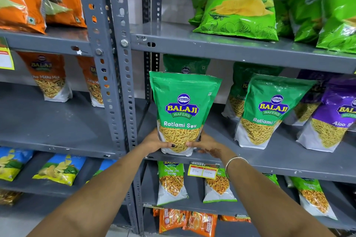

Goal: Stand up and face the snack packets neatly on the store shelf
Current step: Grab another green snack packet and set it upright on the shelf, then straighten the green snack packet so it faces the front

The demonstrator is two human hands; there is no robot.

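A green Balaji Ratlami Sev packet (183, 109) stands upright at the front left of the grey middle shelf (250, 161), label facing me. My left hand (154, 140) grips its lower left corner and my right hand (207, 143) grips its lower right corner, thumbs on the front. Another green packet (185, 63) stands behind it, mostly hidden. A second Ratlami Sev packet (269, 111) stands upright to the right, with one more behind it. Purple Aloo Sev packets (335, 117) stand at the far right.
Green Crunchem chip bags (240, 7) lean on the shelf above. Chana Jor Garam packets (171, 183) stand on the shelf below, behind a yellow price tag (203, 171). A perforated grey upright (119, 75) divides off the left bay, which holds orange mix packets (48, 77).
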